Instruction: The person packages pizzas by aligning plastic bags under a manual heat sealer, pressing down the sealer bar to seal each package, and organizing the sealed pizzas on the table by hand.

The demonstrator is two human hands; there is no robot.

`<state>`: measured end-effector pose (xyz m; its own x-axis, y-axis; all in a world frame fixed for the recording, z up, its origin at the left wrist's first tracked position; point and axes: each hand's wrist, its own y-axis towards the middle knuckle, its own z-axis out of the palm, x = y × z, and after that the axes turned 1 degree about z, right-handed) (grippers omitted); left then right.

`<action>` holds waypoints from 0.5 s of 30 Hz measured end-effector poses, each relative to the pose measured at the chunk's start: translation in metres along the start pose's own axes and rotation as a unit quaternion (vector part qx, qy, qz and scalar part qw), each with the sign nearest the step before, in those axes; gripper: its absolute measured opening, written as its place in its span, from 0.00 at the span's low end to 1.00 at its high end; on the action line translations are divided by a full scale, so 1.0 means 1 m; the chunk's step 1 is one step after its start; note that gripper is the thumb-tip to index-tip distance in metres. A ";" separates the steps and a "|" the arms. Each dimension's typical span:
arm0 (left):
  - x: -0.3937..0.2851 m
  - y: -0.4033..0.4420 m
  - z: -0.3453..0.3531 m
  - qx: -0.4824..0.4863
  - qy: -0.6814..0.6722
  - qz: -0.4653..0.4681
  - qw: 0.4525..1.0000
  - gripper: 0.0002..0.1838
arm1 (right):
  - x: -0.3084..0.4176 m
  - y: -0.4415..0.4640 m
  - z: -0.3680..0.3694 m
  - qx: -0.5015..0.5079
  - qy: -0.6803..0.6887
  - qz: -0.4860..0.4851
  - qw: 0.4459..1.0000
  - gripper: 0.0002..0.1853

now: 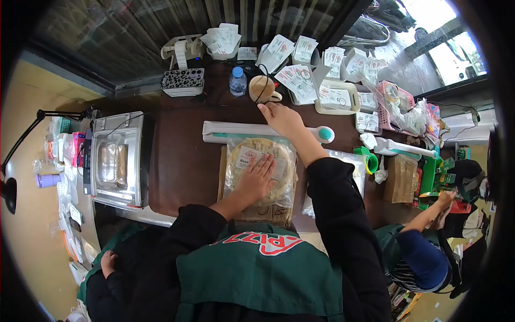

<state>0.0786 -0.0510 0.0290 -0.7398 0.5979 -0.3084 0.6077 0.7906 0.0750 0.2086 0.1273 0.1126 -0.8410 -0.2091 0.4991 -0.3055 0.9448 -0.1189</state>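
A round flat pizza base in a clear plastic bag (284, 188) lies on a piece of cardboard (257, 216), with a white printed label (245, 157) on top. My left hand (256, 180) rests flat on the bag and label, fingers spread. Just behind the bag lies a long white and teal sealer bar (236, 132). My right hand (281, 119) reaches over that bar, its fingertips beside the beige mug (259, 87). The fingers of my right hand are bent together around a thin dark cord or stick at the mug; what they hold is too small to make out.
A water bottle (237, 82), a label printer (182, 51) and trays of printed labels (335, 96) line the back. A metal vacuum machine (119, 160) stands left. Right are a green tape roll (366, 160), a cardboard box (401, 178) and a co-worker (424, 255). Another person (115, 268) is at lower left.
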 end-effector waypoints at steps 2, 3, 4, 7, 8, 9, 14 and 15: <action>0.002 0.002 0.000 0.010 0.020 -0.001 1.000 0.36 | 0.002 0.007 0.008 0.115 -0.030 0.049 0.992 0.33; 0.003 0.004 -0.001 0.015 0.030 -0.001 0.999 0.35 | 0.001 0.009 0.015 0.128 -0.035 0.046 0.990 0.33; 0.003 0.005 -0.003 0.015 0.027 -0.002 1.000 0.35 | -0.002 0.010 0.025 0.141 -0.041 0.043 0.988 0.33; 0.004 0.008 -0.006 0.011 0.024 -0.001 1.000 0.34 | -0.023 0.014 0.055 0.154 -0.072 0.000 0.985 0.33; 0.005 0.008 -0.006 0.008 0.027 0.000 1.000 0.33 | -0.032 0.016 0.063 0.154 -0.084 -0.021 0.984 0.33; 0.006 0.009 -0.006 0.006 0.030 0.000 1.000 0.33 | -0.033 0.017 0.064 0.157 -0.082 -0.013 0.984 0.33; 0.007 0.010 -0.008 -0.001 0.022 0.003 1.000 0.32 | -0.007 0.005 0.046 0.133 -0.053 0.101 0.984 0.39; 0.008 0.011 -0.008 -0.002 0.024 0.003 1.000 0.32 | -0.007 0.003 0.048 0.112 -0.057 0.099 0.987 0.39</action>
<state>0.0770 -0.0367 0.0348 -0.7487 0.6089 -0.2621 0.6117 0.7869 0.0808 0.1919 0.1194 0.0678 -0.9348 -0.0659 0.3491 -0.2110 0.8935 -0.3965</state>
